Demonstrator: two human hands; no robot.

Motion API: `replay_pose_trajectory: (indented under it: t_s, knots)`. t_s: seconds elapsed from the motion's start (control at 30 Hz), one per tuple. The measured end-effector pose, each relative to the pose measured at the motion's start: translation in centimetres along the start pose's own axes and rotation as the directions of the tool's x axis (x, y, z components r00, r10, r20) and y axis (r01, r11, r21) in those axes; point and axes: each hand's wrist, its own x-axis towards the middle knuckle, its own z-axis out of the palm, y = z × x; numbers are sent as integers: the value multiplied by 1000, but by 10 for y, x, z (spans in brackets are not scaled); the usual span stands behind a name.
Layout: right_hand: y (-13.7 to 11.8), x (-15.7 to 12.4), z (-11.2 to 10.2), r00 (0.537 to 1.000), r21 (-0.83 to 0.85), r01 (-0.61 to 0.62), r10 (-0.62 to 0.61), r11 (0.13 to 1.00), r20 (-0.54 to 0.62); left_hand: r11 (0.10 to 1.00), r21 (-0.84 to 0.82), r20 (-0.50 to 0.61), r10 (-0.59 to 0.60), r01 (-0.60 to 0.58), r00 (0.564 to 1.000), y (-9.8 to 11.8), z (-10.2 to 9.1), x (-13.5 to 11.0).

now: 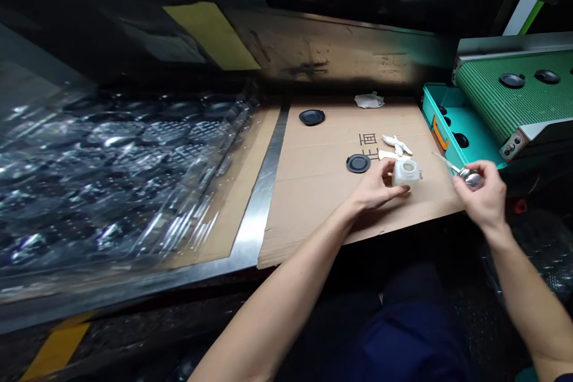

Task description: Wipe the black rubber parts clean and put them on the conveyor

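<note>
My left hand (378, 185) grips a small translucent white bottle (405, 172) that stands open-topped on a cardboard sheet (322, 191). My right hand (483, 191) is closed on a shiny silver cap (471, 176) with a thin tube sticking out toward the upper left, held just right of the bottle. A round black lid (358, 163) lies flat on the cardboard just left of the bottle. A second black lid (312, 117) lies farther back.
A clear plastic bag of black parts (111, 173) covers the left. A teal bin (452, 125) and a green conveyor belt (514, 95) carrying black lids stand at right. White scraps (396, 144) and a crumpled wad (369, 101) lie on the cardboard.
</note>
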Motion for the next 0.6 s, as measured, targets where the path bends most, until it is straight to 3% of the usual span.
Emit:
replay_pose_trajectory:
  t_s: [0.1, 0.17, 0.27, 0.37, 0.47, 0.53, 0.6]
  knots:
    - [22, -48, 31, 979, -156, 13, -44, 988, -200, 1000, 1, -37, -29, 29, 999, -9, -8, -10]
    - [34, -63, 46, 969, -222, -7, -49, 975, -244, 998, 30, -68, -48, 50, 996, -12, -14, -15]
    - [44, -65, 60, 968, -252, -65, -1, 966, -252, 993, 79, -121, -75, 85, 990, -13, -22, -20]
    - [45, -56, 65, 978, -221, -98, 52, 970, -204, 979, 156, -182, -102, 131, 978, -8, -27, -23]
    - [39, -55, 64, 990, -207, -50, 20, 977, -143, 943, 256, -245, -149, 213, 958, -3, -28, -24]
    - [36, -64, 58, 989, -214, -11, -21, 977, -148, 917, 312, -266, -168, 249, 949, -5, -28, -27]
    - [39, -84, 50, 984, -219, -25, -15, 975, -178, 900, 385, -237, -117, 204, 965, -11, -28, -31]
